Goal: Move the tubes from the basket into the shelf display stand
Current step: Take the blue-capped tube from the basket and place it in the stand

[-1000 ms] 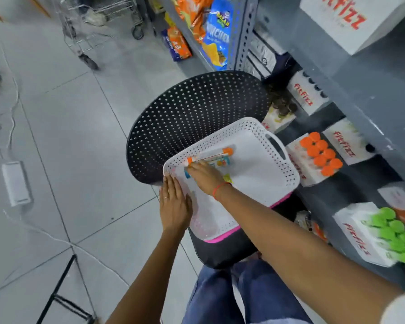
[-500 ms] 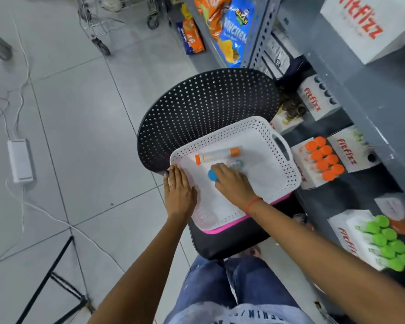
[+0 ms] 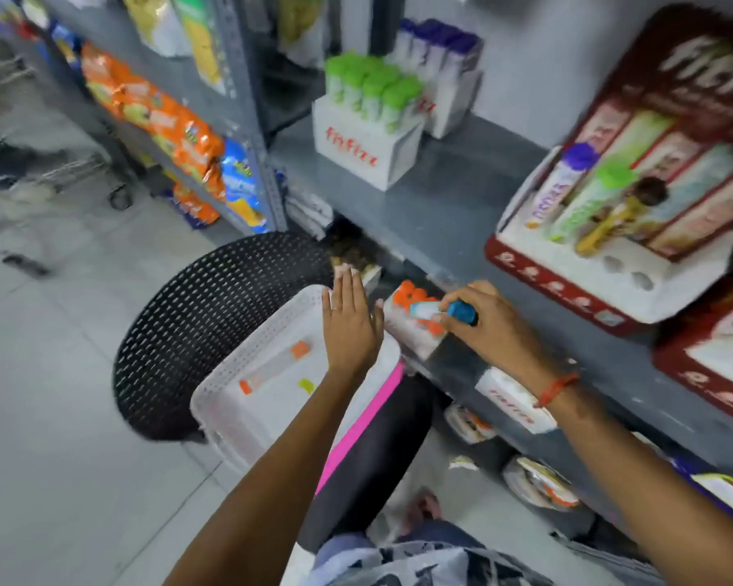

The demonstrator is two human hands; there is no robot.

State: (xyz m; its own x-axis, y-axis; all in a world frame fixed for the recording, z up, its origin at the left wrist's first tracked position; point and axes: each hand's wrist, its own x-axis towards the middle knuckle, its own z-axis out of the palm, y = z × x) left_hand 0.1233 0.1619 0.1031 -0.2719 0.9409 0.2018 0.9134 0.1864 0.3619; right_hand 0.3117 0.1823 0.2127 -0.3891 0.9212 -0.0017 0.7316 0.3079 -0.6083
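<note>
My right hand (image 3: 489, 321) grips a blue-capped tube (image 3: 443, 310) and holds it in the air just off the grey shelf edge, right of the white basket (image 3: 229, 399). The basket rests on a black perforated chair (image 3: 212, 327); inside lie an orange-capped tube (image 3: 276, 367) and a small yellow-green piece (image 3: 306, 386). My left hand (image 3: 351, 319) hovers flat, fingers apart, over the basket's far right corner, holding nothing. The red and white display stand (image 3: 610, 255) sits on the shelf at right, with several tubes leaning in its slots.
White Fitfizz boxes hold green-capped tubes (image 3: 371, 90) and purple-capped tubes (image 3: 441, 48) on the upper shelf, and an orange-capped set (image 3: 413, 298) sits on the lower shelf. Snack bags (image 3: 161, 120) hang at left. A pink strip (image 3: 365, 416) edges the chair seat.
My right hand has lifted the blue-capped tube out of the basket and carried it right toward the shelf. My left hand has left the basket's near rim and risen. The view has tilted up.
</note>
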